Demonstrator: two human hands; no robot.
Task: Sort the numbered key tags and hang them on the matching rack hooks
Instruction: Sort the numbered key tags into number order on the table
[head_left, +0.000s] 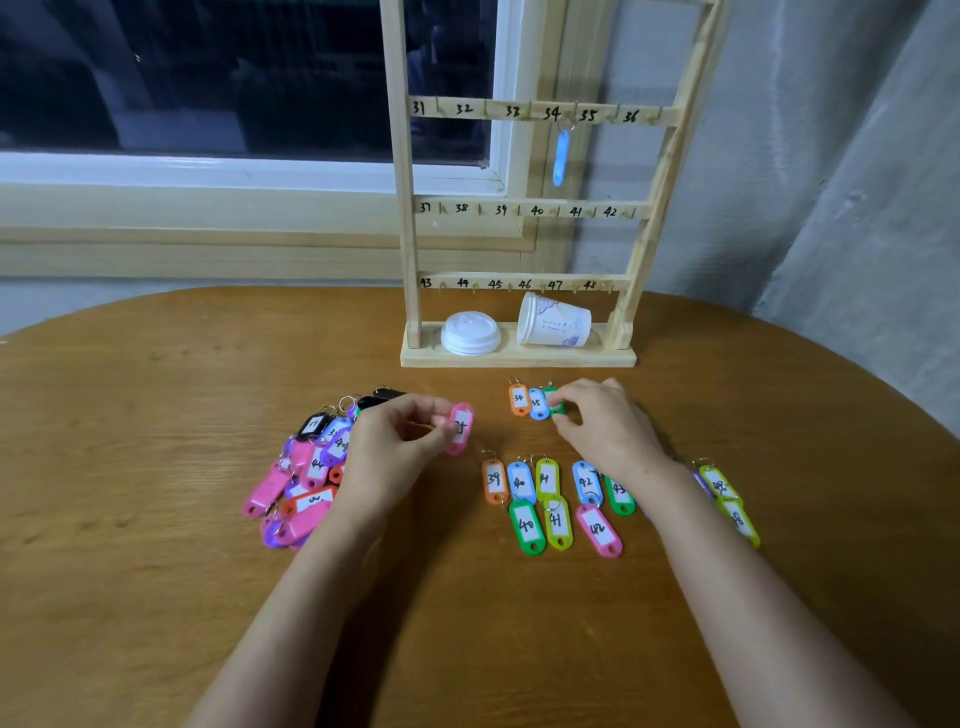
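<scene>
Two hands share the sorting step. The left hand (400, 441) pinches a pink tag (460, 428) between thumb and fingertips, between the unsorted pile (306, 478) and the short upper row on the table (156, 389). The right hand (602, 421) curls thumb and forefinger on the green tag (557, 408) at the right end of that row, just beside the blue tag 35 (537, 404) and the orange tag 34 (518, 399); whether the green tag is lifted cannot be told. Read the pink tag's number before placing it, since it is blurred here. Set it in numerical order, label up, ring toward the rack (519, 359), without overlapping its neighbours. Match the spacing of the lower rows (545, 499) so each tag can be picked up singly. One light blue tag (560, 156) hangs near hook 34.
</scene>
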